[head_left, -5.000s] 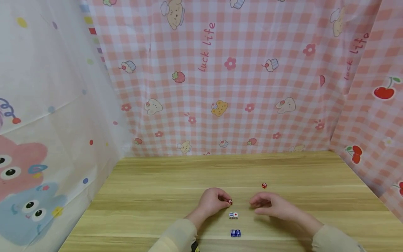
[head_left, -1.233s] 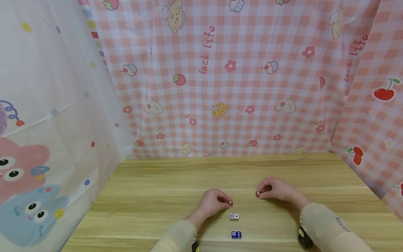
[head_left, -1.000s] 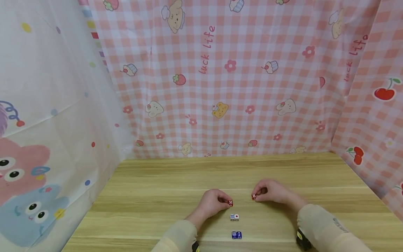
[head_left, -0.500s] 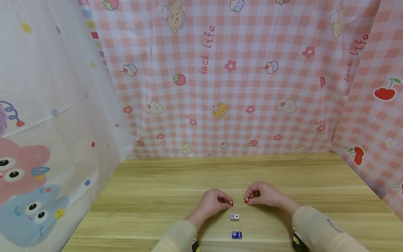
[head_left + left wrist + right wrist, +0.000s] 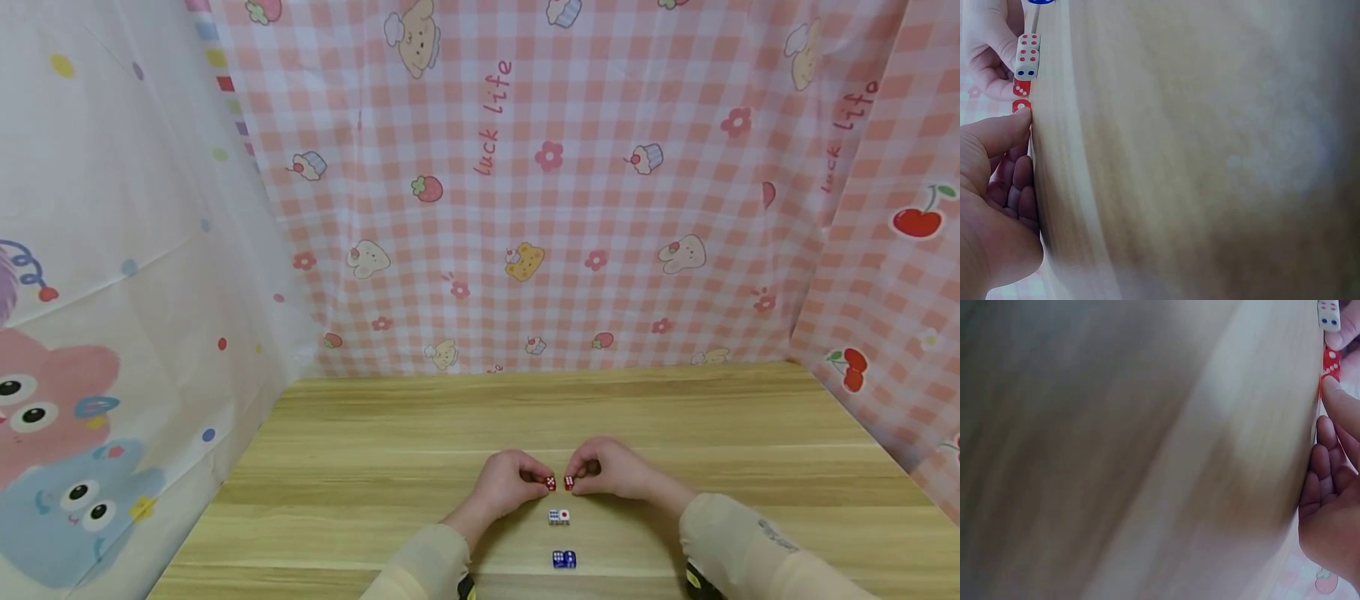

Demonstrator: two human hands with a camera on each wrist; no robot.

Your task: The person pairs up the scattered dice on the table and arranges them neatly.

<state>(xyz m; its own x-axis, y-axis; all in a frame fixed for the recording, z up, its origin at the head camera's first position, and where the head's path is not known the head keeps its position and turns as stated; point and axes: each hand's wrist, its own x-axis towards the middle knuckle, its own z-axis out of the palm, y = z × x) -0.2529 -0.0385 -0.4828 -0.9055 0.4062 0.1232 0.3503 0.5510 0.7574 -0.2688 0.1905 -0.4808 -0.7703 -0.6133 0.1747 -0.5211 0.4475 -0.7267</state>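
Note:
In the head view my left hand (image 5: 506, 486) pinches a red die (image 5: 551, 483) between thumb and fingertips, low over the wooden table. Facing it, my right hand (image 5: 611, 468) pinches a second red die (image 5: 568, 482). A narrow gap separates the two red dice. Nearer to me, two white dice (image 5: 558, 517) sit side by side, and below them lies a pair of blue dice (image 5: 564, 559). From the left wrist view, my thumb covers part of one red die (image 5: 1021, 106), while the other red die (image 5: 1021, 88) shows just beyond it, partly behind the white dice (image 5: 1027, 56).
The wooden table (image 5: 360, 433) runs back to a pink checked cloth (image 5: 480, 208) with cartoon prints. A white cloth (image 5: 150, 250) with cartoon figures hangs on the left, and another checked cloth (image 5: 892, 292) with cherries on the right.
My right hand has picked up the red die that lay farther back on the right and carried it left, close to the left hand's die. The left hand has stayed nearly still.

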